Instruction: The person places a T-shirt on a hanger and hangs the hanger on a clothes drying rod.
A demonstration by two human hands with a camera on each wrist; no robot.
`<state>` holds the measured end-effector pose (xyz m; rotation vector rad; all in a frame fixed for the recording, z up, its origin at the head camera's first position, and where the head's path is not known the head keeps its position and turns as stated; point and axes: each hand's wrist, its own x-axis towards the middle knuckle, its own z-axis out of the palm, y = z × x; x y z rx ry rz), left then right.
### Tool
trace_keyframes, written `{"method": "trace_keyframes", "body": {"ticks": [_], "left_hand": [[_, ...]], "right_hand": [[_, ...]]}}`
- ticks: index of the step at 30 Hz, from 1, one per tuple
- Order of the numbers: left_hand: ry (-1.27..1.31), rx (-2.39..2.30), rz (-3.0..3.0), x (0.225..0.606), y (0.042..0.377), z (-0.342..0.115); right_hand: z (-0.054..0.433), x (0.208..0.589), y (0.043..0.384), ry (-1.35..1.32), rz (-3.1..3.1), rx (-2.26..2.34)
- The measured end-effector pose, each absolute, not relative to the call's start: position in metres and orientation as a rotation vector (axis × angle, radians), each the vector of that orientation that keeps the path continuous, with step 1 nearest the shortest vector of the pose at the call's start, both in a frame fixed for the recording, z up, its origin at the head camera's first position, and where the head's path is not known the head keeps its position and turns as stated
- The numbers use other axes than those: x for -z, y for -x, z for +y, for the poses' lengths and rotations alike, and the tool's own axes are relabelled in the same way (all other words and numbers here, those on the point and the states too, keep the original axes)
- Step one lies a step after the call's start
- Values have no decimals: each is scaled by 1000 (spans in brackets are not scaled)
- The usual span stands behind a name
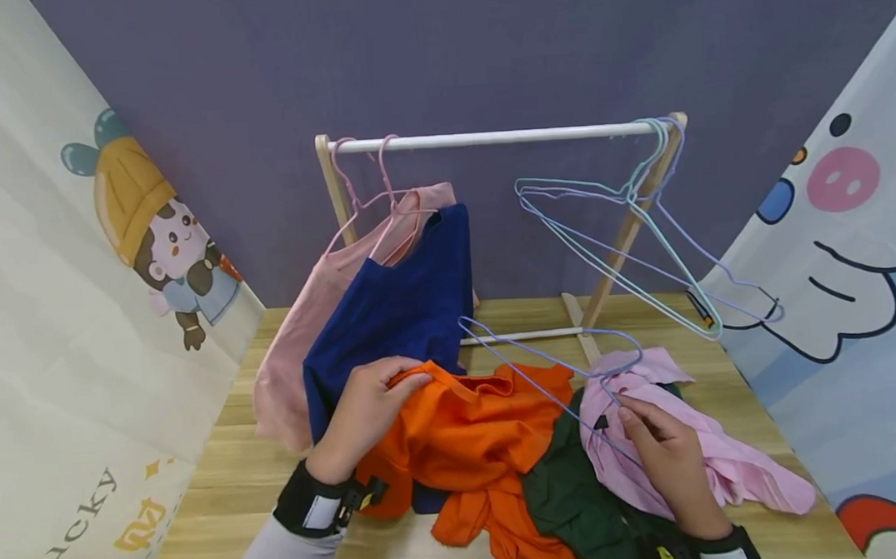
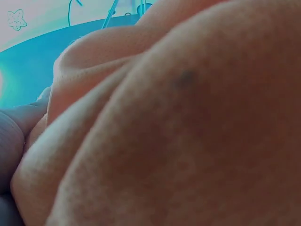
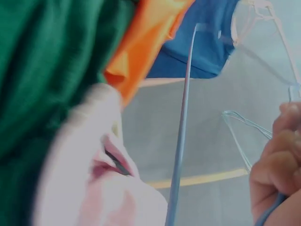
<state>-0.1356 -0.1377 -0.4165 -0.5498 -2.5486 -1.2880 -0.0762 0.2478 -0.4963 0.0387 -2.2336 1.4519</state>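
At the collar's left end, my left hand (image 1: 362,408) pinches an orange shirt (image 1: 478,445) between thumb and fingers. Its cloth fills most of the left wrist view, hiding the fingertips there. My right hand (image 1: 661,449) grips a thin purple-blue wire hanger (image 3: 182,122) near its neck. The hanger lies tilted, its far end over the orange collar; whether it touches the cloth I cannot tell. Beneath the right hand are a crumpled pink garment (image 1: 718,455) and a dark green garment (image 1: 565,483).
A rack with a white bar (image 1: 487,138) stands behind. On its left hang a pale pink shirt (image 1: 293,353) and a navy shirt (image 1: 412,306) on pink hangers. Several bare hangers (image 1: 672,245) hang at the right end, above the wooden table (image 1: 224,489).
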Motion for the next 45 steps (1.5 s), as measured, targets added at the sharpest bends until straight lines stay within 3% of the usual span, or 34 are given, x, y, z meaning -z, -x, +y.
{"method": "trace_keyframes", "body": {"ticks": [14,22,27,45], "left_hand": [[570,1262,-2475,413,134,-141],[615,1234,-2488,411,135,-146],[655,1240,-2501,413,134,-146],[1083,888,-2396,415,128,-127]], "right_hand": [[281,474,57,-524,-1950,-1966],[286,471,48,-537,-2065,-1866],[284,467,49,-691,-2046,-1859],[255,461,69,-844,-2162,-1608]]}}
